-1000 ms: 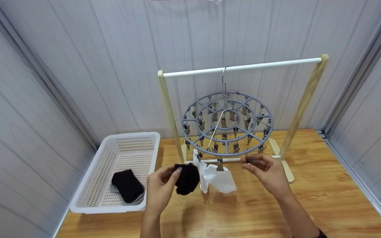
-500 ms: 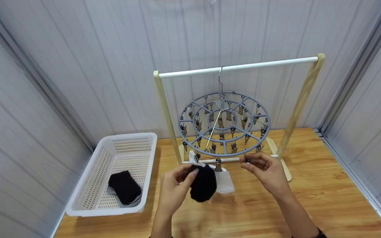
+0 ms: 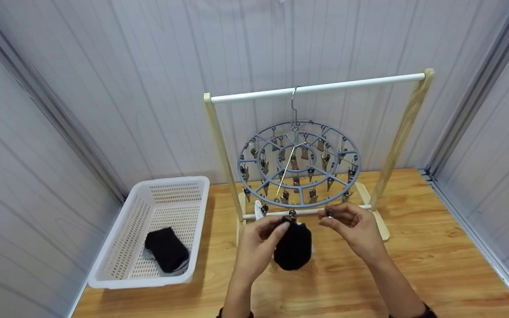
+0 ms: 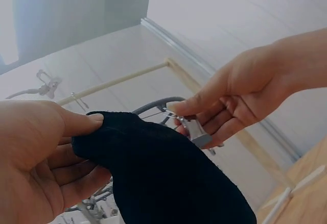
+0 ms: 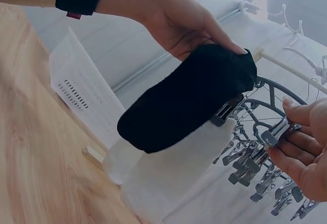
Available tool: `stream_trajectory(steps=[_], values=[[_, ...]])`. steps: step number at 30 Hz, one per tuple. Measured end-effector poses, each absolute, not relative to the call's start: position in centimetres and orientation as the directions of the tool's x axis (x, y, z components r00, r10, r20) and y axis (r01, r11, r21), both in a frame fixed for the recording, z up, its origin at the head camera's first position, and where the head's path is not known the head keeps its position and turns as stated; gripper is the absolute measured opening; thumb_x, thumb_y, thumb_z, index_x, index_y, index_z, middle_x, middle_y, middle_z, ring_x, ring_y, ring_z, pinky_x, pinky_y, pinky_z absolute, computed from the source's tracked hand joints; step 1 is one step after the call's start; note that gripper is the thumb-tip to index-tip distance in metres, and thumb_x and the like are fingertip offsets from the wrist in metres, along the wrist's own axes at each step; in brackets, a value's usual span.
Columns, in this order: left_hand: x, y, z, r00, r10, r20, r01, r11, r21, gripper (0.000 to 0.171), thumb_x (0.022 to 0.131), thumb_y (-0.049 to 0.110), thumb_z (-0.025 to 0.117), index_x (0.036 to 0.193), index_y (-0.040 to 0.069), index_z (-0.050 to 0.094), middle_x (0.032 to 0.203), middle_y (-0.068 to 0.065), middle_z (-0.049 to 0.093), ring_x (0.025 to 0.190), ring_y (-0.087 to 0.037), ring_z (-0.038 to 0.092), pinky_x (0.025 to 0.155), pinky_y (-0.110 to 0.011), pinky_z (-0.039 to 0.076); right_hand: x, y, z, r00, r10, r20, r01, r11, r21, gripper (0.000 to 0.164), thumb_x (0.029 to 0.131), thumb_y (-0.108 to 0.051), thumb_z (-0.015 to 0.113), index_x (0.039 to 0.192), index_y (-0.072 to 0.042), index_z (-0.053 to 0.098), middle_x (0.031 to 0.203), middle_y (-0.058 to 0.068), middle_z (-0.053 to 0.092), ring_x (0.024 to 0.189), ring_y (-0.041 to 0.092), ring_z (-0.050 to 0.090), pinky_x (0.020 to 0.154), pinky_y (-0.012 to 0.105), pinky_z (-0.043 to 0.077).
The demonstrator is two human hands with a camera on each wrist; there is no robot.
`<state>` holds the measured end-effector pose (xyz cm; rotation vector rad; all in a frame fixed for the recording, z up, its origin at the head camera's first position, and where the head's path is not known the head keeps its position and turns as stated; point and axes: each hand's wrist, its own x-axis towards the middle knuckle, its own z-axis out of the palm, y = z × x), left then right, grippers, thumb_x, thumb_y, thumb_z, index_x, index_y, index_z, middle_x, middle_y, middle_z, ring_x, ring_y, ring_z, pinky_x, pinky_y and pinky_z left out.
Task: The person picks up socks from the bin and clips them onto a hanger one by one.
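My left hand (image 3: pixel 254 251) pinches a black sock (image 3: pixel 293 249) by its cuff between thumb and fingers, the toe hanging down. To its right, my right hand (image 3: pixel 359 230) grips a metal clip (image 5: pixel 277 131) that hangs at the front edge of the round grey drying hanger (image 3: pixel 301 206). In the left wrist view the sock's edge lies close by the clip and overlaps it. White socks (image 5: pixel 176 170) hang from neighbouring clips; the black sock covers most of them in the head view.
The hanger hooks over the white bar (image 3: pixel 347 84) of a wooden-legged rack (image 3: pixel 402 132), with several clips dangling beneath it. At the left, a white perforated basket (image 3: pixel 142 283) holds a black sock (image 3: pixel 167 250) over grey cloth. Panel walls surround the wooden table (image 3: pixel 449 265).
My left hand has carried the black sock rightward, across the white socks and closer to the right hand. The right hand keeps its hold on the clip in nearly the same place.
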<state>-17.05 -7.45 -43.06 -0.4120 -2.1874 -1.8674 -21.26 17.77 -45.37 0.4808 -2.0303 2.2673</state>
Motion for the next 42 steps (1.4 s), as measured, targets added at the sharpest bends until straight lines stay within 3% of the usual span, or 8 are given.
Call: stream_trajectory(steps=[5,12,22,32,42], values=[[-17.2,-6.5,-43.5,-0.924,0.092,0.372,0.382,0.158,0.910,0.014,0.104,0.018,0.071,0.108,0.009,0.080,0.098,-0.003,0.078,0.081,-0.018,0.074,0.072,-0.027,0.060,-21.1,17.7,-45.3,-0.949,-0.173,0.265,-0.240,-0.152,-0.959,0.029,0.094,0.008,0.074,0.119,0.018,0.063,0.114,0.033,0.072,0.100,0.031,0.077,0.089,0.042,0.061],[-17.6,-5.4,-44.3,-0.915,0.120,0.386,0.402,0.181,0.897,0.013,0.101,0.018,0.074,0.107,0.008,0.081,0.098,-0.003,0.079,0.081,-0.015,0.075,0.072,-0.027,0.061,-21.1,17.6,-45.3,-0.943,-0.193,0.270,-0.253,-0.108,-0.961,0.026,0.095,0.004,0.075,0.115,0.015,0.065,0.110,0.026,0.076,0.098,0.030,0.078,0.086,0.039,0.062],[-18.2,-4.0,-45.5,-0.927,0.165,0.338,0.356,0.091,0.930,0.010,0.096,0.011,0.079,0.104,0.007,0.083,0.099,-0.004,0.080,0.087,-0.015,0.076,0.080,-0.030,0.062,-21.1,18.0,-45.4,-0.956,-0.167,0.241,-0.218,-0.145,-0.965,0.024,0.095,0.006,0.074,0.116,0.014,0.065,0.113,0.027,0.075,0.101,0.029,0.077,0.092,0.039,0.061],[-18.5,-4.0,-46.2,-0.933,0.126,0.336,0.347,0.071,0.935,0.009,0.092,0.012,0.084,0.100,0.007,0.083,0.097,-0.004,0.080,0.088,-0.016,0.076,0.081,-0.031,0.062,-21.1,17.6,-45.4,-0.966,-0.125,0.226,-0.204,-0.168,-0.964,0.019,0.095,0.011,0.071,0.111,0.018,0.067,0.105,0.030,0.075,0.093,0.026,0.078,0.088,0.036,0.062],[-18.4,-4.1,-46.0,-0.940,0.112,0.321,0.330,0.078,0.941,0.012,0.094,0.013,0.082,0.103,0.005,0.084,0.097,-0.006,0.080,0.088,-0.014,0.076,0.079,-0.029,0.062,-20.8,17.1,-45.8,-0.954,-0.112,0.278,-0.246,-0.233,-0.941,0.013,0.097,0.010,0.069,0.103,0.020,0.064,0.101,0.020,0.079,0.093,0.024,0.078,0.091,0.035,0.061]])
